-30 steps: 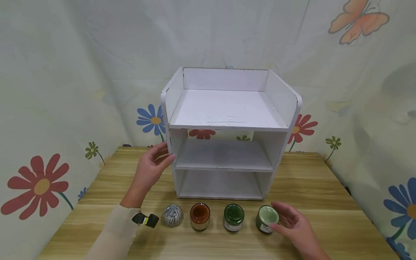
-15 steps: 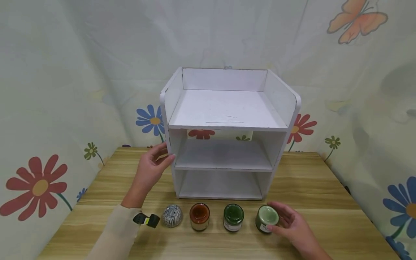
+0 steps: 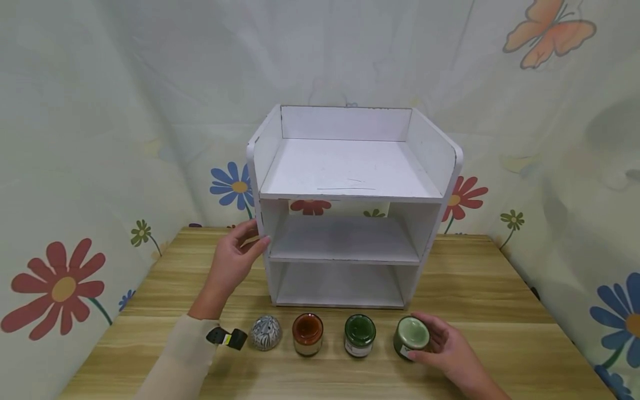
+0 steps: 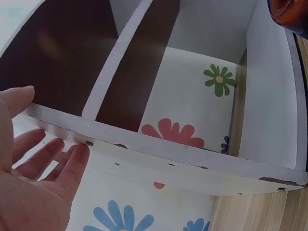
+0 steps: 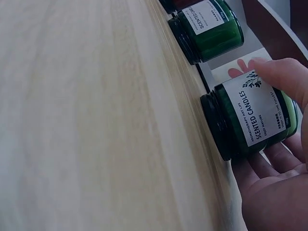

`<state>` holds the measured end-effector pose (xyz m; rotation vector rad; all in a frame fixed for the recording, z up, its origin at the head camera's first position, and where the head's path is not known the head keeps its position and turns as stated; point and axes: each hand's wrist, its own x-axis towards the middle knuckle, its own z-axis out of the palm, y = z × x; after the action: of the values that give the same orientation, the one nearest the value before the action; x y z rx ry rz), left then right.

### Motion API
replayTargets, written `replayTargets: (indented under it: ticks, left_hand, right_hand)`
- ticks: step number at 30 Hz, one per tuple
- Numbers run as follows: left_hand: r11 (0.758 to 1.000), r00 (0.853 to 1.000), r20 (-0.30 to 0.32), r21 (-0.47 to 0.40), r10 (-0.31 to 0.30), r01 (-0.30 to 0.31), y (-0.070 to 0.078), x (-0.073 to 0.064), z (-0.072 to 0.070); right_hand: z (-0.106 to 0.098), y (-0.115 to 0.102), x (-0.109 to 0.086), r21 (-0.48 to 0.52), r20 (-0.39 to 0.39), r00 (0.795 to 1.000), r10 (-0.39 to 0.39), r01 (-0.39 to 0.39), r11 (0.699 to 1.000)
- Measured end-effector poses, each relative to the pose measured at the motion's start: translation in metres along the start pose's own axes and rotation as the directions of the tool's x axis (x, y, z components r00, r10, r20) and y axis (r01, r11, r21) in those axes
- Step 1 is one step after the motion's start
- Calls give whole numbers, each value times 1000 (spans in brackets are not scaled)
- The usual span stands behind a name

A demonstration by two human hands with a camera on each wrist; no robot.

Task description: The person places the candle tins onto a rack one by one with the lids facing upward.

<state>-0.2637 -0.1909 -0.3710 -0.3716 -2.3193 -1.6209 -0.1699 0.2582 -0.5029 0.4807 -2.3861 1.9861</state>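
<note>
Flower-printed cloth (image 3: 320,55) behind and along both sides of the wood-grain table (image 3: 475,289). Upright toward the far edge, white shelf (image 3: 350,172). Between shelf and near edge, itself out of view, a spaced row from left to right: grey ball (image 3: 266,333), brown jar (image 3: 307,333), green jar (image 3: 360,335), pale jar (image 3: 411,333). Pale jar at the row's end closest to the table's right edge, turned lid-down. On it, right hand (image 3: 452,353), with fingers curled round the glass in a grasp. At the shelf's left side, left hand (image 3: 234,255), with fingers loosely extended against the outer face, not clenched. Progress, as judged: grip on the pale jar made, lift off the table apparently not yet begun. Ball and two other jars touched by neither hand, so handling of those probably left too.
</note>
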Motion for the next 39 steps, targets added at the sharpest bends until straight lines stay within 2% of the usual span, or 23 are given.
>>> replayTargets:
  ticks: [10,20,26,34,39]
  left_hand:
    - [1000,1000,9,8,-14,14,1,0,-1]
    - [1000,1000,17,14,-18,17,3,-1,-2]
    - [1000,1000,20,18,-14,13,1,0,-3]
    - [999,1000,12,27,-20,20,-2,1,-3]
    - [999,1000,13,27,-26,26,-3,2,-2]
  right_hand:
    - [3,-2,2,-19,9,1000,-21,21,1000]
    - [4,0,2,4,26,995,-98,98,995]
    - [5,-1,2,-19,9,997,-74,74,997]
    - [5,-3,3,-49,-17,1000,16,-17,999]
    - [5,-2,4,-63,-13,1000,20,-20,998]
